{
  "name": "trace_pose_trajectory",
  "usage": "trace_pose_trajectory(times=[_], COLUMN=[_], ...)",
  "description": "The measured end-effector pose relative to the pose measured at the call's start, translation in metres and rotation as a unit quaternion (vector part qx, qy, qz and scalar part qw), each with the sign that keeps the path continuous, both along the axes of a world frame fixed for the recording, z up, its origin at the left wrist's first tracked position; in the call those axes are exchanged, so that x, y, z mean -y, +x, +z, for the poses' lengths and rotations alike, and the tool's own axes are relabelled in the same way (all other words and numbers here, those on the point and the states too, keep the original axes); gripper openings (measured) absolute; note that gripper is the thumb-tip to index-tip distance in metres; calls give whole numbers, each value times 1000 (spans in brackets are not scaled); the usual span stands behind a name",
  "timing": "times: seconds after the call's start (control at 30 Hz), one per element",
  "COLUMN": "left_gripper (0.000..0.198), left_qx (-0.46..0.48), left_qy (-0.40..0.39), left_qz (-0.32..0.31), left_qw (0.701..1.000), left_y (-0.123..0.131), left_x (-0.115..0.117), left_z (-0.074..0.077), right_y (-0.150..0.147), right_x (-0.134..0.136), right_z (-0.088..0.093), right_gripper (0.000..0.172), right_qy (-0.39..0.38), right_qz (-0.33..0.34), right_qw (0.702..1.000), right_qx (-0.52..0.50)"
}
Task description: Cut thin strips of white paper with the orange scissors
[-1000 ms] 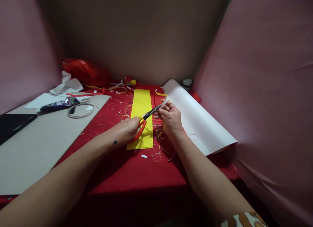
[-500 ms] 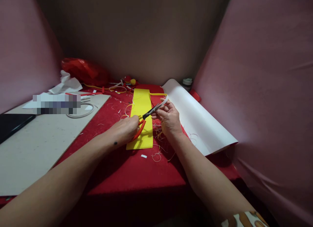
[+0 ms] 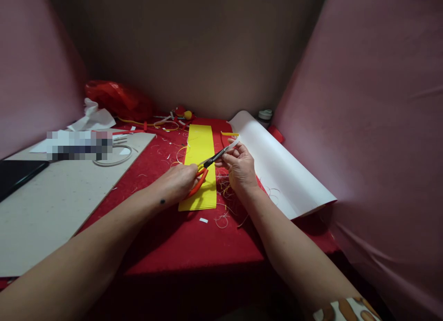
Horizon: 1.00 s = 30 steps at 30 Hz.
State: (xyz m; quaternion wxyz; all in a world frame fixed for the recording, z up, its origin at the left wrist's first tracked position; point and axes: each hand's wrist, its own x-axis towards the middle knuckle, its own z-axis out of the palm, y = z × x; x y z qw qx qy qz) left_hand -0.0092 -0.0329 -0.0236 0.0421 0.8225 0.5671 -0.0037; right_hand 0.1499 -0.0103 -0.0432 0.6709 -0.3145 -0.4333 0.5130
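My left hand (image 3: 178,182) is closed around the orange handles of a pair of scissors (image 3: 207,166), whose dark blades point up and right. My right hand (image 3: 240,166) pinches a narrow strip of white and yellow paper (image 3: 231,145) at the blade tips. Both hands hover over a long yellow corrugated sheet (image 3: 200,148) lying on the red cloth (image 3: 180,238). Thin paper slivers and threads lie scattered about the hands.
A curled white sheet (image 3: 284,169) lies to the right. A grey board (image 3: 58,196) at the left carries a white ring (image 3: 114,157) and a dark tablet (image 3: 17,171). A red plastic bag (image 3: 117,99), white scraps and a small bottle (image 3: 265,116) sit at the back. Pink fabric walls enclose the space.
The strip in my right hand has shifted; its curled yellow end has dropped lower. The scissor blades have worked slightly along it. My arms have stayed about where they were.
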Motion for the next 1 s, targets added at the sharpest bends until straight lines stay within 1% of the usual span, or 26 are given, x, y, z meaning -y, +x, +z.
trace_pose_trajectory(times=[0.13, 0.27, 0.43, 0.6, 0.73, 0.87, 1.0], left_gripper=[32, 32, 33, 41, 37, 34, 34], left_qx=[39, 65, 55, 44, 38, 49, 51], left_qy=[4, -4, 1, -30, -56, -45, -34], left_qz=[-15, -23, -25, -7, 22, 28, 36], left_qw=[999, 998, 998, 999, 997, 997, 997], left_y=[-4, -6, -5, -1, 0, -1, -1], left_x=[-4, -4, -2, 1, 4, 5, 4], left_z=[-6, -5, -3, 0, 2, -1, -5], right_y=[2, 6, 10, 9, 5, 1, -1], right_x=[-1, -2, -2, -4, -4, 0, 3], right_z=[1, 6, 12, 8, 2, 1, 4], right_gripper=[38, 29, 35, 36, 37, 36, 36], right_qy=[-19, -32, -28, -21, -6, -7, -19], right_qz=[-2, -40, -50, -34, -6, 12, 7], right_qw=[1000, 999, 998, 999, 1000, 1000, 999], right_qx=[12, -5, -9, 7, 23, 22, 30])
